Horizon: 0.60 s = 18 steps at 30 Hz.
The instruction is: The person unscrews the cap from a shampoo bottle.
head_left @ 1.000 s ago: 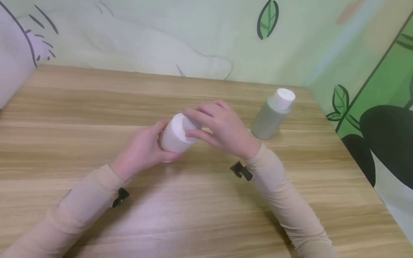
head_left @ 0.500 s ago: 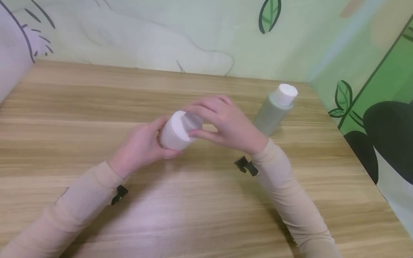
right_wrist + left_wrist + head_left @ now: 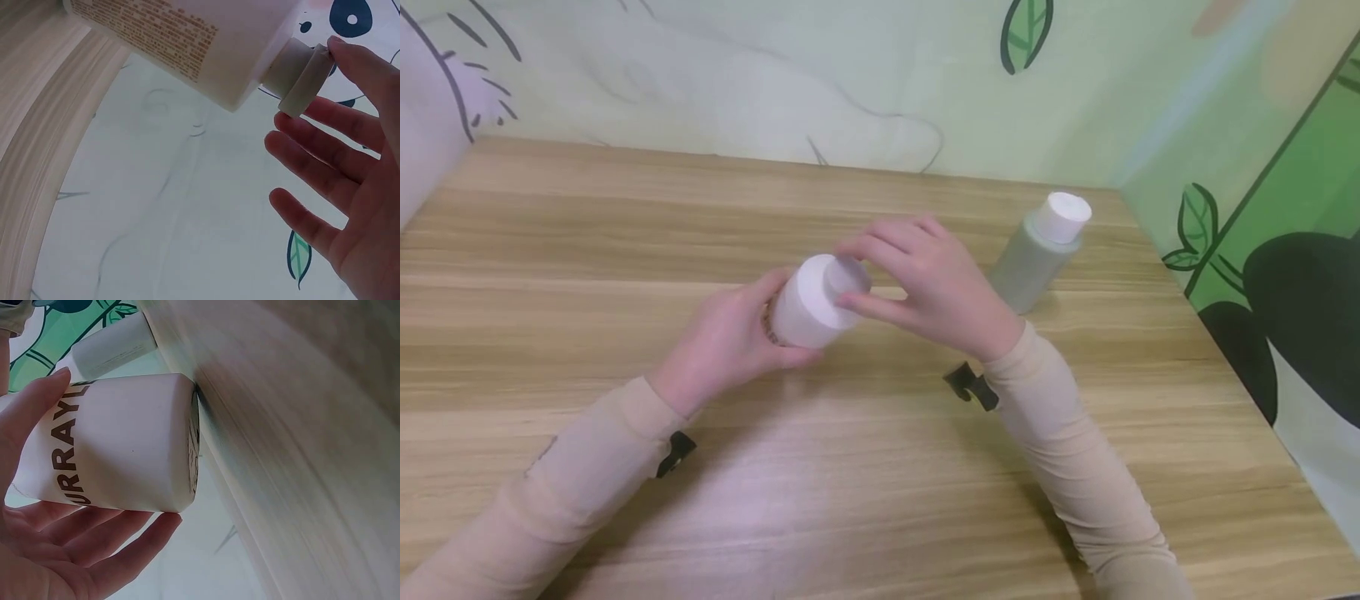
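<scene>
A white bottle (image 3: 808, 310) with brown lettering is tilted in mid-table, its top leaning to the right. My left hand (image 3: 718, 346) grips its body, thumb on the near side and fingers round the far side. In the left wrist view the bottle's (image 3: 134, 444) base edge is right at the tabletop. My right hand (image 3: 932, 287) pinches the white cap (image 3: 847, 277) between thumb and fingers. The right wrist view shows the thumb at one side of the cap's wider rim (image 3: 306, 81) and fingertips at the other, with the little finger held apart.
A grey-green bottle (image 3: 1033, 262) with a white cap stands on the wooden table (image 3: 820, 500), behind and to the right of my right hand. Painted walls (image 3: 737, 83) border the table at the back and right. Black clips (image 3: 972, 386) project from both sleeves.
The right hand's fingers have turned slightly round the cap and spread, so more of the cap shows. The left hand keeps its grip on the bottle. The head view has shifted a little.
</scene>
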Each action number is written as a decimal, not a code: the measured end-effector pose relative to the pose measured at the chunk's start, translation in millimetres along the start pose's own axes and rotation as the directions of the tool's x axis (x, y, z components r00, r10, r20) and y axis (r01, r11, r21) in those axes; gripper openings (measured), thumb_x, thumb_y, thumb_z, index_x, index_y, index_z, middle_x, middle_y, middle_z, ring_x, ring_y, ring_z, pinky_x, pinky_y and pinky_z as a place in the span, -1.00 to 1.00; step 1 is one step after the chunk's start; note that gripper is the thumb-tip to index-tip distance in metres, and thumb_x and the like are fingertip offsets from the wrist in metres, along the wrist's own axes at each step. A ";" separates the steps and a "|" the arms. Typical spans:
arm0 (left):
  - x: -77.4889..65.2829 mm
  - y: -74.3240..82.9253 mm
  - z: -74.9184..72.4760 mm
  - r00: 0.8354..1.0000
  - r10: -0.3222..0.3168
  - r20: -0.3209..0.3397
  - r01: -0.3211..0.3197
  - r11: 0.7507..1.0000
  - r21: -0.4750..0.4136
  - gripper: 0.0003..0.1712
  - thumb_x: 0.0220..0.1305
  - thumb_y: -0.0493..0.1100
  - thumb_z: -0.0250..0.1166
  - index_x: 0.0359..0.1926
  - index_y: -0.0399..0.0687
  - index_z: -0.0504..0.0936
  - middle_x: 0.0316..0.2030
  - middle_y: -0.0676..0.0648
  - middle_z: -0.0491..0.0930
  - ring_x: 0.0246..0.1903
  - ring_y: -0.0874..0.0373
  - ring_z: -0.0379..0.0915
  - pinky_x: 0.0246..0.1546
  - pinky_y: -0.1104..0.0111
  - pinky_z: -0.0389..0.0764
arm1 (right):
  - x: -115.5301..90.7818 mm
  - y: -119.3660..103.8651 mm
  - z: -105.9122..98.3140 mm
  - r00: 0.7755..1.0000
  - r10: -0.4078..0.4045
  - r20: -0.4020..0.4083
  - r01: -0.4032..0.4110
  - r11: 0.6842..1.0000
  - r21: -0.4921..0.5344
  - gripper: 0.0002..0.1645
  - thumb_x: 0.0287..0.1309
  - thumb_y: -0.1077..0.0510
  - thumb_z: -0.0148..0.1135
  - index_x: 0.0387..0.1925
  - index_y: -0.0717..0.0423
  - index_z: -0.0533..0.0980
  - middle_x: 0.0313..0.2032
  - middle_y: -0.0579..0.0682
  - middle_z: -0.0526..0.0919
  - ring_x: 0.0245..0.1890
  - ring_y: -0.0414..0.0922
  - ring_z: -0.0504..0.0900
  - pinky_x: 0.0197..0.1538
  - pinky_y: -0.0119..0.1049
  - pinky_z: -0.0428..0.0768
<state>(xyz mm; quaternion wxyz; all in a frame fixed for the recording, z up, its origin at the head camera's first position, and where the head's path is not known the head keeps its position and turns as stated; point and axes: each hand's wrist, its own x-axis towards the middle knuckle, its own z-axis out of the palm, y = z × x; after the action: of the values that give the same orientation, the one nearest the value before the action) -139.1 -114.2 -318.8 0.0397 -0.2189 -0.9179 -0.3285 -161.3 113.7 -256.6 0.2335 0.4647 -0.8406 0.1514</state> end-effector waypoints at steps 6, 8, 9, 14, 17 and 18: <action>1.3 -0.8 -0.2 1.000 0.012 -0.006 -0.012 1.000 0.021 -0.12 -0.15 -0.04 0.58 0.22 -0.19 0.42 -0.06 -0.28 0.67 -0.11 -0.15 0.64 -0.04 0.01 0.65 | 0.5 0.4 1.5 1.000 -0.017 0.006 0.016 0.999 0.035 -0.56 0.10 -0.02 0.37 -0.04 0.15 0.59 -0.15 0.00 0.68 -0.10 -0.07 0.62 0.01 -0.16 0.52; 1.4 -1.2 -0.5 1.000 0.018 -0.008 -0.018 0.999 0.030 -0.11 -0.16 -0.04 0.58 0.21 -0.19 0.42 -0.07 -0.29 0.67 -0.12 -0.15 0.65 -0.05 0.02 0.65 | 0.6 0.9 1.7 1.000 -0.029 0.011 0.029 0.998 0.051 -0.56 0.11 0.00 0.37 -0.03 0.17 0.58 -0.16 0.02 0.67 -0.13 -0.06 0.62 -0.01 -0.18 0.54; 1.4 -1.4 -0.7 1.000 0.020 -0.007 -0.020 0.999 0.033 -0.11 -0.16 -0.03 0.58 0.22 -0.19 0.42 -0.07 -0.29 0.67 -0.13 -0.15 0.65 -0.06 0.02 0.65 | 0.6 1.0 1.7 0.999 -0.037 0.013 0.036 0.998 0.059 -0.56 0.11 0.01 0.37 -0.03 0.18 0.58 -0.16 0.03 0.67 -0.14 -0.06 0.61 -0.02 -0.19 0.55; 1.1 -2.4 -1.5 1.000 0.026 0.001 -0.026 0.999 0.030 -0.10 -0.15 -0.03 0.58 0.23 -0.17 0.41 -0.05 -0.28 0.66 -0.12 -0.15 0.65 -0.05 0.02 0.65 | -0.3 1.4 0.5 0.997 -0.075 0.038 0.071 0.994 0.084 -0.55 0.13 0.08 0.35 0.01 0.23 0.55 -0.13 0.07 0.65 -0.13 -0.03 0.60 0.02 -0.20 0.58; 1.4 -2.9 -2.0 1.000 0.030 0.004 -0.030 0.999 0.031 -0.09 -0.16 -0.03 0.58 0.24 -0.17 0.41 -0.05 -0.28 0.66 -0.11 -0.15 0.65 -0.04 0.01 0.65 | -1.3 1.8 -0.7 0.994 -0.092 0.059 0.086 0.990 0.108 -0.53 0.14 0.12 0.35 0.06 0.25 0.53 -0.06 0.11 0.63 -0.07 -0.01 0.59 0.09 -0.20 0.56; 1.4 -3.1 -2.2 1.000 0.030 0.004 -0.031 0.999 0.032 -0.08 -0.17 -0.03 0.59 0.24 -0.17 0.41 -0.04 -0.29 0.66 -0.11 -0.16 0.65 -0.03 0.01 0.65 | -1.5 2.0 -1.0 0.993 -0.098 0.065 0.090 0.989 0.117 -0.52 0.14 0.14 0.35 0.07 0.25 0.52 -0.04 0.12 0.62 -0.05 0.00 0.58 0.11 -0.19 0.56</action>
<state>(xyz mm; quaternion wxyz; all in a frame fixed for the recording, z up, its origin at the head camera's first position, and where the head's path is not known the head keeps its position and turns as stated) -141.9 -117.2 -318.6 0.0466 -0.2328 -0.9197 -0.3127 -162.0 116.3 -256.6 0.1835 0.5214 -0.8155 0.1713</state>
